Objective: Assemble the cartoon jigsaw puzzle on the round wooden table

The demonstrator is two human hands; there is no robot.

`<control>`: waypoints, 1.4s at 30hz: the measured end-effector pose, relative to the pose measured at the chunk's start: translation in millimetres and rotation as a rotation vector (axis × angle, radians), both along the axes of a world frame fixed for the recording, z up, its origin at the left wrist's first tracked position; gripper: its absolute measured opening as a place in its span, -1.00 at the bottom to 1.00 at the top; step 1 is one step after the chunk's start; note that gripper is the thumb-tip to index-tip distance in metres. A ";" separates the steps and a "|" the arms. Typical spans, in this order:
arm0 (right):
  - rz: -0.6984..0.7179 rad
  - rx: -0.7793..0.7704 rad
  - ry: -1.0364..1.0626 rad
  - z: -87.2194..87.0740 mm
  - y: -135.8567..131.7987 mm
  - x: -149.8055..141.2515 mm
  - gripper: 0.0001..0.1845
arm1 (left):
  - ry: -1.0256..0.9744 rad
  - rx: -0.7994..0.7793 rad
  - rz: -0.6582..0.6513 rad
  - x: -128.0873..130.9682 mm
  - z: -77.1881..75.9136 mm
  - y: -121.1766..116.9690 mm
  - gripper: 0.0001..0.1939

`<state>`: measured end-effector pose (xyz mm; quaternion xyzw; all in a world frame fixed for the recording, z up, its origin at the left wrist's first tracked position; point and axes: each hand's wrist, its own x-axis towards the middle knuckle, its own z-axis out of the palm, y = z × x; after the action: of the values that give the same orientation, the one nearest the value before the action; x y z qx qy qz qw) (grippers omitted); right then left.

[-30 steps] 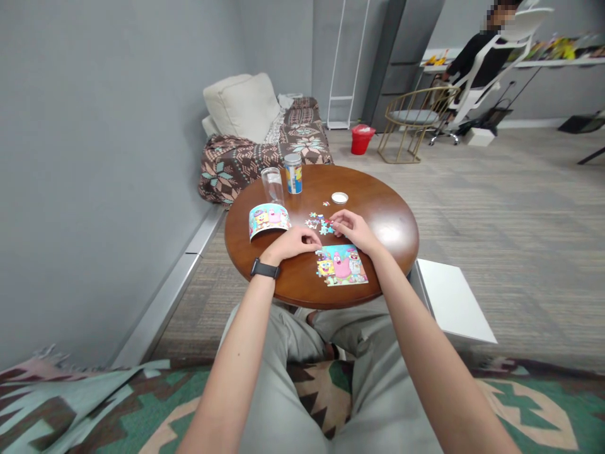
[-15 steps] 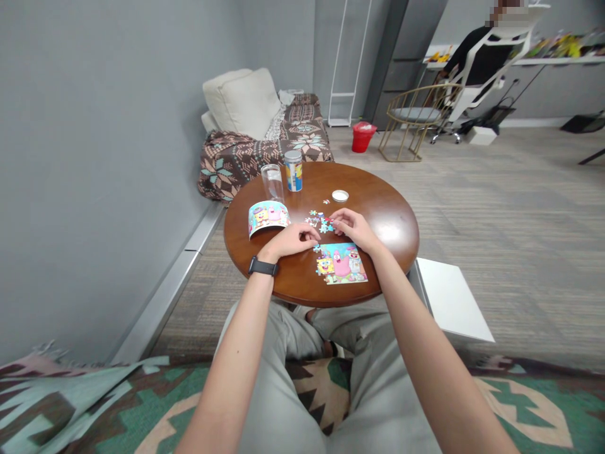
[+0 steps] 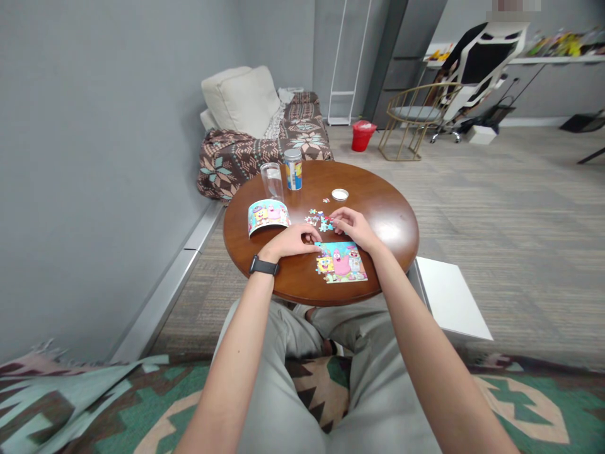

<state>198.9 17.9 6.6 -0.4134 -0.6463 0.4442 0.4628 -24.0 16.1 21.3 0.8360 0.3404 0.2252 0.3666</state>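
A partly assembled cartoon jigsaw puzzle (image 3: pixel 341 261) lies near the table's front edge, its left side ragged. My left hand (image 3: pixel 295 241) is closed at its upper left corner, with thumb and fingertips on a small blue puzzle piece (image 3: pixel 318 244). Above the puzzle, several loose puzzle pieces (image 3: pixel 323 222) lie in a small heap. My right hand (image 3: pixel 354 227) curls over the right side of that heap, fingertips down among the pieces; whether it pinches one is hidden. Behind my left hand, a curved picture sheet (image 3: pixel 268 213) stands on the table, showing similar cartoon figures.
The round wooden table (image 3: pixel 392 202) also carries a clear glass (image 3: pixel 272 181), a printed can (image 3: pixel 293 170) with a silver lid and a round white lid (image 3: pixel 339 195). A white box (image 3: pixel 451 296) stands right of the table. Far back, a person sits in an office chair (image 3: pixel 491 60).
My left hand has shifted slightly right, bringing the blue piece up against the puzzle's upper left corner. My right hand has barely moved. The seated person has shifted a little.
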 end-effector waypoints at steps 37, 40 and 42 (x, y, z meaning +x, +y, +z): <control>-0.002 -0.008 0.004 -2.2 1.5 1.3 -0.64 | -0.011 0.060 0.008 0.5 -3.1 -0.9 -0.75; 0.004 -0.003 -0.008 -3.4 1.4 1.3 -0.65 | -0.028 0.058 -0.009 0.8 -4.3 -1.0 -0.78; -0.008 0.020 -0.022 -4.4 1.6 1.1 -0.68 | -0.052 0.032 0.004 0.7 -4.3 -1.5 -0.80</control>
<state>200.1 19.5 2.1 -0.4161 -0.6542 0.4313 0.4614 -23.3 14.6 17.0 0.8349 0.3288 0.2530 0.3616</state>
